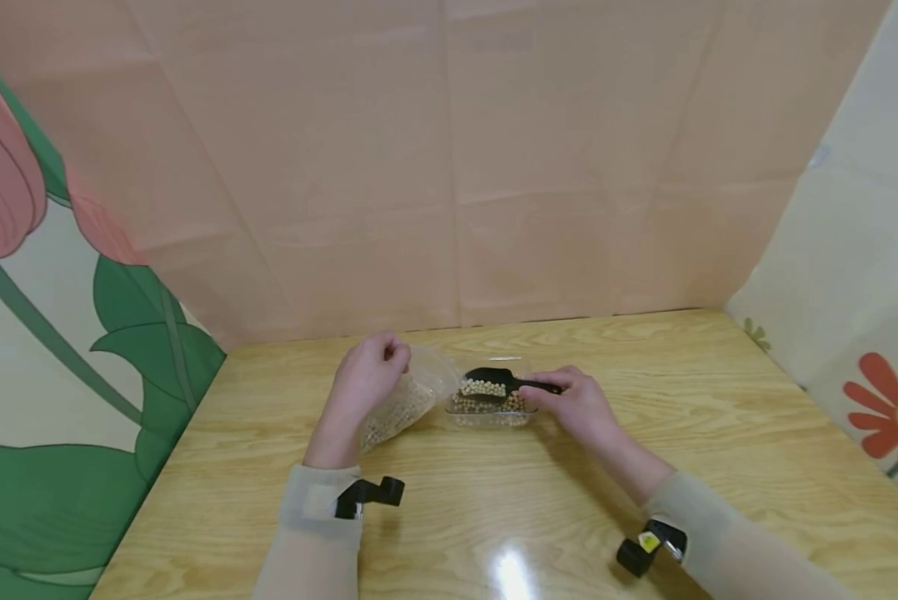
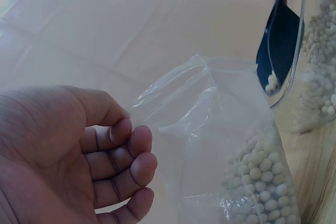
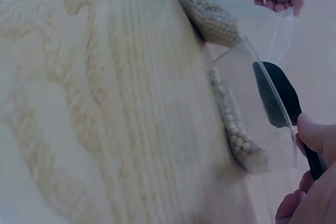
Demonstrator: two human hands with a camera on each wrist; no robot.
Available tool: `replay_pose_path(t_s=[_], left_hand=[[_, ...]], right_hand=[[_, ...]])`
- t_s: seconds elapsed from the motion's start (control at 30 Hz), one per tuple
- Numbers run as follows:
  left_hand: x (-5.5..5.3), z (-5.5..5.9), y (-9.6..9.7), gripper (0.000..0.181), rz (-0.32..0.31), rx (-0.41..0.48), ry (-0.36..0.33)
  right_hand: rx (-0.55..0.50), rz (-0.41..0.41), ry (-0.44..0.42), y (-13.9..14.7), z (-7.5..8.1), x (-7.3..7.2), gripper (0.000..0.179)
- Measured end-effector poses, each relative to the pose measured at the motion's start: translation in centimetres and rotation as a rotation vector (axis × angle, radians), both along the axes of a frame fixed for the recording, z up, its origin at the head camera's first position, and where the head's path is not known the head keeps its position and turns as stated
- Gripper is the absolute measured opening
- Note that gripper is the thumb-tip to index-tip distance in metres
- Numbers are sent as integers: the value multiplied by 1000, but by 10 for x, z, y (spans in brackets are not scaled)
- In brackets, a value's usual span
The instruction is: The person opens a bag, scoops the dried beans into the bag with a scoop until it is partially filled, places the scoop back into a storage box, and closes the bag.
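My left hand pinches the upper edge of a clear plastic bag between thumb and index finger. Pale round beans, perhaps soybeans, fill the bag's lower part. The bag leans beside a clear plastic box, its mouth toward the box. In my right hand is the handle of a black scoop, gripped between thumb and fingers. The scoop carries a load of beans above the box. More of the same beans lie inside the box, as the right wrist view shows.
Bag and box stand on a wood-grain table. A plain pinkish sheet rises behind the table's back edge. Flower-patterned panels flank both sides, with a green leaf design on the left and a red flower on the right.
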State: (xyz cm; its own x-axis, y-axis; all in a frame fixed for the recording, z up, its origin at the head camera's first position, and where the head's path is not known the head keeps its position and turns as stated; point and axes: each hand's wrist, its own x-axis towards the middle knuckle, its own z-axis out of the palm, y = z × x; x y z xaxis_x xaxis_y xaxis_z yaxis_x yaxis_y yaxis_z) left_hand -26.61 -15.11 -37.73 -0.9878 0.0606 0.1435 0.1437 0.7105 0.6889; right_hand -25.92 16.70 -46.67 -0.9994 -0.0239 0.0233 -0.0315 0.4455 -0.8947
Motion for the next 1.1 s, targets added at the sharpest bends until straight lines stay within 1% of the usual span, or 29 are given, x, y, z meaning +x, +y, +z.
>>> replay_pose_path(t_s=[0.23, 0.4, 0.53, 0.73, 0.9, 1.0, 1.1], left_hand=[[0, 0, -1, 24, -1, 5, -2], [0, -1, -3, 24, -4, 5, -6], [-1, -1, -4, 24, -4, 3, -6], [-3, -2, -4, 24, -1, 6, -9], [-4, -2, -2, 23, 3, -1, -7], [-5, -2, 0, 23, 8, -5, -11], [-6, -1, 2, 22, 12, -2, -18]], right_hand=[[1, -21, 12, 9, 11, 2, 44], [-8, -3, 36, 12, 19, 2, 46], [-27, 13, 49, 11, 30, -1, 49], [-19, 31, 61, 4, 43, -7, 51], [-5, 66, 73, -8, 50, -11, 43], [-16, 85, 81, -15, 51, -13, 38], [-21, 106, 99, -21, 52, -15, 36]])
